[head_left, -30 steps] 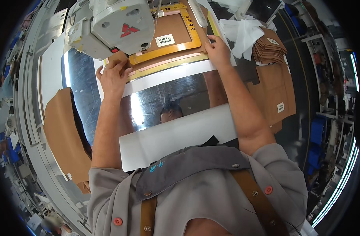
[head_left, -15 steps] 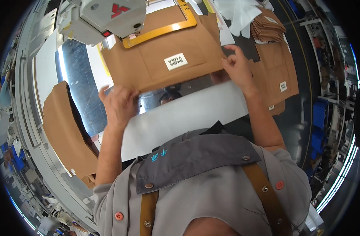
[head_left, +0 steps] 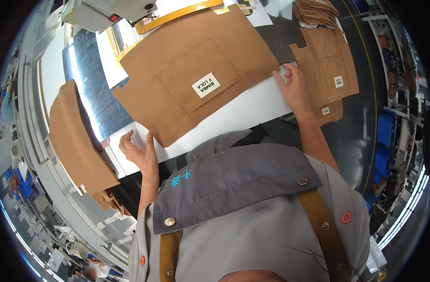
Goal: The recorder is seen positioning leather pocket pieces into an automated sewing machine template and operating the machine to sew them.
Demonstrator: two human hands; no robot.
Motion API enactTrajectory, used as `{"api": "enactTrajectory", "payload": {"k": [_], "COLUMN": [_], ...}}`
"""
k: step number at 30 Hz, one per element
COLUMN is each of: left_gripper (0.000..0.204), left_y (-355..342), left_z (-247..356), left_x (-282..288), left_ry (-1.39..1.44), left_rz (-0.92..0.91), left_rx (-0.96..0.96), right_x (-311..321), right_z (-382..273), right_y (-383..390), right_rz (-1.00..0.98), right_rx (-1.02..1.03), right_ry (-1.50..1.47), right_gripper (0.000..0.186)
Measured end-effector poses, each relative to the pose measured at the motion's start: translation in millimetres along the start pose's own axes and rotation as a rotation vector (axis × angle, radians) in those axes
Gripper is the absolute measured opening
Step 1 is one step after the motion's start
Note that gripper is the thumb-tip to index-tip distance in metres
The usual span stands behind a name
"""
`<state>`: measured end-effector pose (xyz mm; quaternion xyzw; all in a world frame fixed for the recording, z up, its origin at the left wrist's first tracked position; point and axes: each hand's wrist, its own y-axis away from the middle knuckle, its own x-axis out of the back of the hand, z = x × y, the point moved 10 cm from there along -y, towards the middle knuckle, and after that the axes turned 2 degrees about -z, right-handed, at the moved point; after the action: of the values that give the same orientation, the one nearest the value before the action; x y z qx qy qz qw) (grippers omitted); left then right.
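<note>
A brown fabric panel [head_left: 144, 70] with a stitched pocket and a white label [head_left: 206, 85] lies in front of me, slightly turned. My left hand [head_left: 142, 151] is beside its near left corner, thumb and fingers apart, with nothing between them. At the panel's right corner is my right hand [head_left: 296, 90], thumb tip at the fabric edge and fingers spread away from it. Beyond the panel sits the yellow clamp frame [head_left: 177, 18] of a sewing machine [head_left: 95, 15], partly cut off by the top of the view.
Another brown panel [head_left: 69, 136] hangs over the table edge at left, beside a shiny metal plate [head_left: 93, 77]. On the right lie labelled brown panels [head_left: 324, 61] and a stack of folded brown pieces [head_left: 314, 11]. The white work surface [head_left: 266, 103] shows under my panel.
The brown panel has come toward me, out from the yellow frame, and its whole pocket now shows. My left hand has moved nearer to me; my right hand shifted slightly right and nearer.
</note>
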<state>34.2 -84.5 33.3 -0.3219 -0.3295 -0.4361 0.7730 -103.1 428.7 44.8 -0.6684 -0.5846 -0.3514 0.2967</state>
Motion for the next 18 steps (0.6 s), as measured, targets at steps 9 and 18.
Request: {"api": "enactTrajectory", "payload": {"k": [9, 18], "left_gripper": [0.049, 0.026], "left_y": [22.6, 19.8], "left_z": [-1.8, -14.1], "left_x": [-15.1, -41.6], "left_ry": [-0.116, 0.282], "left_rz": [0.043, 0.052], "left_rx": [0.237, 0.355], "right_x": [-16.1, -31.7], "right_z": [-3.5, -0.5], "right_y": [-25.1, -36.9], "right_rz": [-0.13, -0.231], "right_rx": [0.059, 0.072], "right_ry": [0.091, -0.7], "right_gripper": [0.052, 0.035]}}
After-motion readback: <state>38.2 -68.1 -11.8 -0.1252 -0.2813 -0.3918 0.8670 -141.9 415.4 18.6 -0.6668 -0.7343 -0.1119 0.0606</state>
